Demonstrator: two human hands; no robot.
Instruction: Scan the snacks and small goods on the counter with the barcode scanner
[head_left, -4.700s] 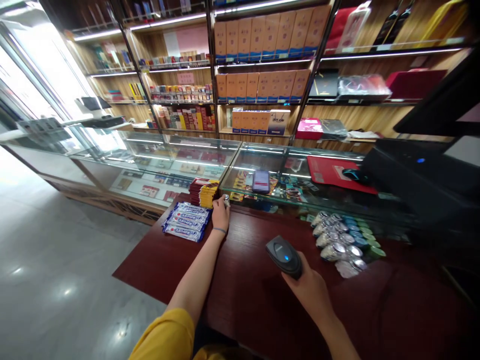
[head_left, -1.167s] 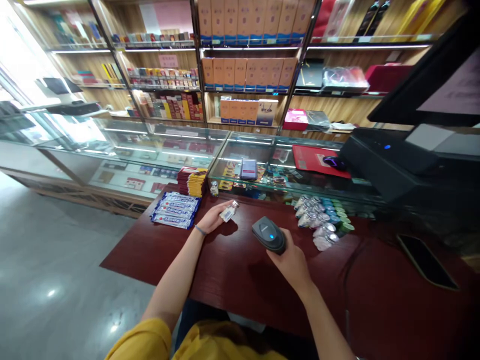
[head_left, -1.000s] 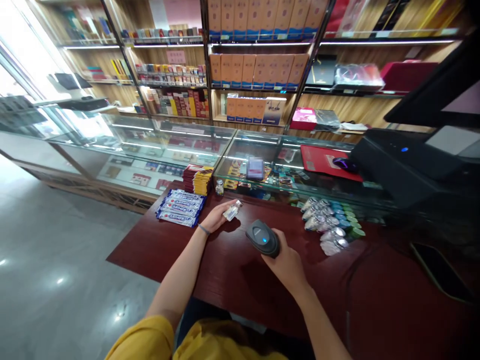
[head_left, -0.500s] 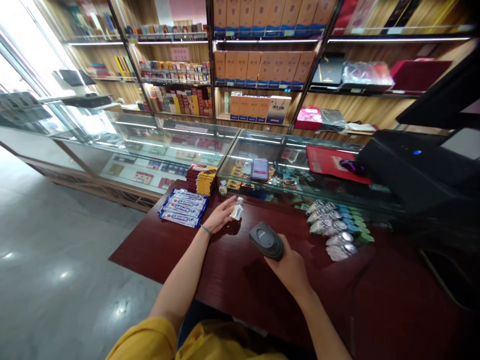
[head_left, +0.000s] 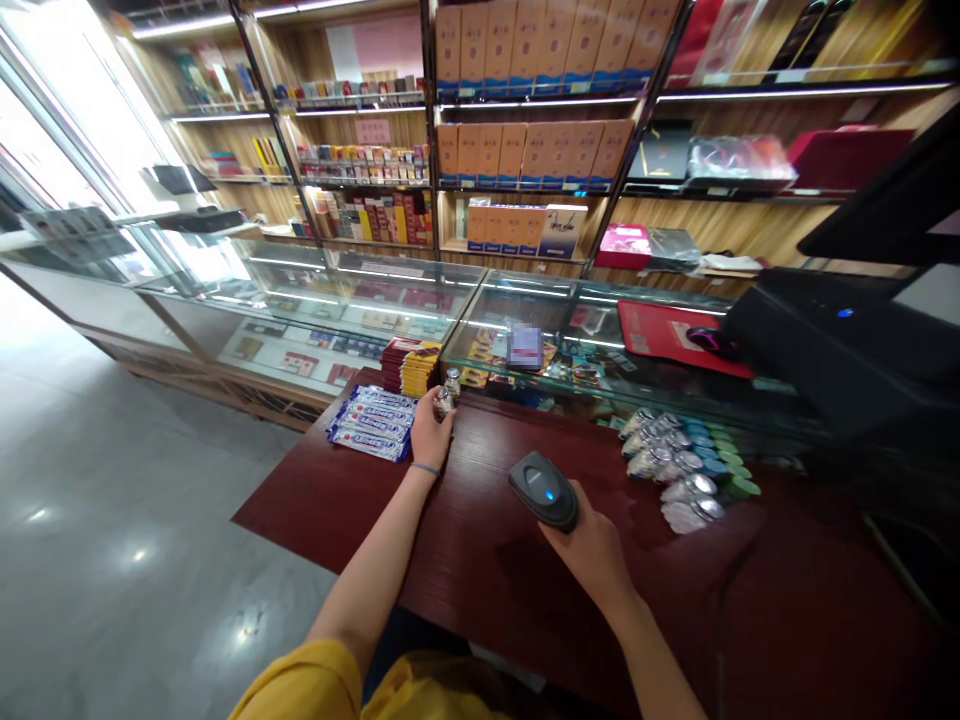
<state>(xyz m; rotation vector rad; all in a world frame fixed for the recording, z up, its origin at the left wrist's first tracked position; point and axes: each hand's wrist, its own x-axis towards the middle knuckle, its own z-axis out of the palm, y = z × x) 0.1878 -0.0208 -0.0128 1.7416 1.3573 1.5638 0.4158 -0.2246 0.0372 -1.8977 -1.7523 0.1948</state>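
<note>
Wrapping small bottle [head_left: 444, 402], left hand [head_left: 431, 435], label unreadable

Left hand [head_left: 433, 432] stretched far forward, fingers curled tight — right hand [head_left: 592, 545] nearer, closed in a grip.

- Legible txt: none anywhere in view.
- blue-white bars [head_left: 371, 428]: print along wrappers, too blurred to read.
- white-blue box [head_left: 562, 230]: dark script on front, illegible.
- pink sign [head_left: 373, 131]: chars can't be made out.
- phone [head_left: 524, 347] on glass counter [head_left: 420, 300]: screen blurred.
- small bottle [head_left: 444, 402]: label too small to read.
- scanner [head_left: 545, 489]: blue light only, no readable mark.
</note>
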